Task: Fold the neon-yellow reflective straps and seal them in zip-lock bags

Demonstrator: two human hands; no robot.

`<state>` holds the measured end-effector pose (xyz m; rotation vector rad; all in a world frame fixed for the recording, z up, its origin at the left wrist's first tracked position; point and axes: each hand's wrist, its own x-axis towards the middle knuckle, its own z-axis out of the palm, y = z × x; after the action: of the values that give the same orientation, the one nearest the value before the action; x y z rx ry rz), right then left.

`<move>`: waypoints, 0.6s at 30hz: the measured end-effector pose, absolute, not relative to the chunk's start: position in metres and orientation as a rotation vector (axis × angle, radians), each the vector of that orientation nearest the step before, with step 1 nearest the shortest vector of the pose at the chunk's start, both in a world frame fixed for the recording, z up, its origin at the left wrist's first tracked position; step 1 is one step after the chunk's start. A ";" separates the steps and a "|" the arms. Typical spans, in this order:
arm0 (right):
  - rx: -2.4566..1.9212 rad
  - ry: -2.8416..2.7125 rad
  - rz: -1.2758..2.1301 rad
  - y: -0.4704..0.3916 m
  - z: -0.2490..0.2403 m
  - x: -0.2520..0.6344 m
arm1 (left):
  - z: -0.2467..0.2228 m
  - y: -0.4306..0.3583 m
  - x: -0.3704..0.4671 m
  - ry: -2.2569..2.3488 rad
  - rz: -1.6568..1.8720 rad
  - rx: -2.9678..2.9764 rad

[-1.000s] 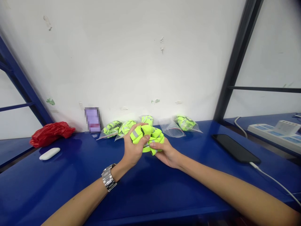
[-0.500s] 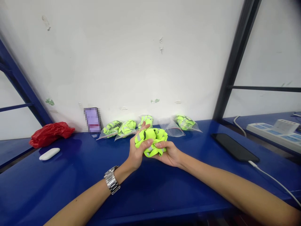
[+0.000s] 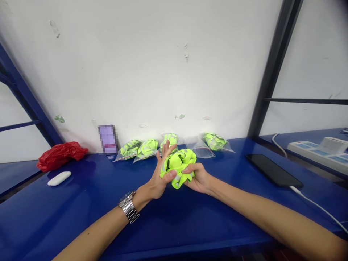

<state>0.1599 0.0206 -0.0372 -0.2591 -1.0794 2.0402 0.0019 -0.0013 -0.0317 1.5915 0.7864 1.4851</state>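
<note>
A wadded bundle of neon-yellow reflective straps (image 3: 179, 163) with silvery stripes is between my hands above the blue table. My left hand (image 3: 159, 177) supports its left side, thumb pressed on the front and the other fingers stretched upward behind it. From the right, my right hand (image 3: 199, 177) grips the bundle, thumb on top and fingers underneath, partly hidden. Behind, along the wall, lie similar strap bundles in clear zip bags: one bag (image 3: 129, 148) at the left, another bag (image 3: 147, 148) beside it, a third (image 3: 172, 138) partly behind my fingers, and one bag (image 3: 215, 141) farther right.
An unfilled clear bag (image 3: 202, 150) lies near the wall. On the blue table (image 3: 81, 210) are a red plastic bag (image 3: 61, 156), a white case (image 3: 59, 178) and a black phone (image 3: 273, 169) on a cable. A blurred phone (image 3: 108, 139) leans against the wall; a power strip (image 3: 318, 152) is far right.
The fingers of my left hand have straightened and spread away from the bundle, while its thumb stays on it. The bundle has turned and shifted slightly right; my right hand keeps its grip.
</note>
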 end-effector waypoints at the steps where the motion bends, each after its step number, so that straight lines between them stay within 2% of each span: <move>1: -0.283 -1.076 2.030 0.021 -0.037 0.160 | -0.029 -0.002 0.002 0.805 1.460 1.686; 6: -0.300 -1.078 1.971 0.022 -0.035 0.161 | -0.013 -0.005 0.004 0.855 1.391 2.045; 10: -0.321 -1.083 1.850 0.021 -0.030 0.161 | -0.012 0.002 -0.004 0.836 1.339 2.078; 18: -0.440 -1.090 1.521 0.036 -0.027 0.169 | -0.023 0.014 -0.005 0.949 1.440 1.426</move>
<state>0.1693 0.0361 -0.0269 -0.4398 -1.0900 1.5213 -0.0047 0.0140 -0.0228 1.4262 0.9487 1.4397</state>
